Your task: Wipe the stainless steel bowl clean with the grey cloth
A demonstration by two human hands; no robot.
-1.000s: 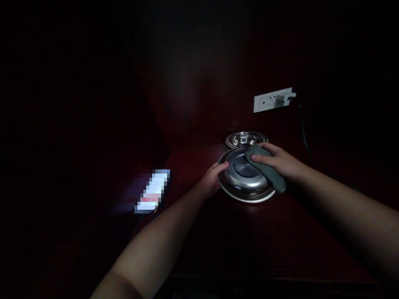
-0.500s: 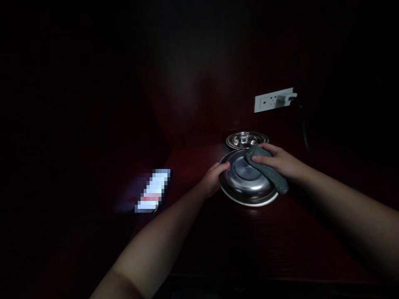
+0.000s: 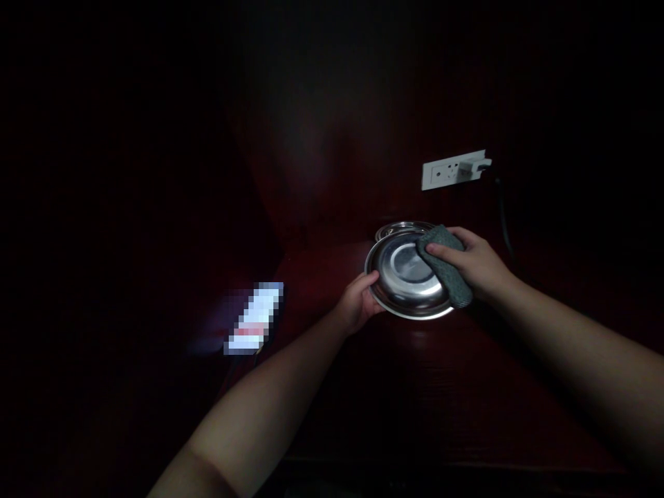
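Note:
A shiny metal bowl (image 3: 409, 290) is held up over the dark red table, its flat underside facing me. My left hand (image 3: 362, 301) grips its left rim, thumb on the outer side and fingers underneath. On the right, my right hand (image 3: 474, 263) is closed on a grey-green cloth (image 3: 451, 277), which lies over the bowl's right edge. The fingers of that hand are partly hidden behind the cloth. Just behind the bowl, more metal bowls (image 3: 399, 227) sit stacked on the table, mostly covered from view.
A lit phone (image 3: 255, 318), its screen blurred, lies at the left edge of the red table (image 3: 321, 270). On the back wall is a white socket panel (image 3: 452, 171) with a plug in it. A dark cable (image 3: 503, 218) hangs beside it. The surroundings are very dark.
The bowl has risen and tilted more toward me, now covering more of the stack behind. My right hand and the cloth have shifted slightly upward along its right edge.

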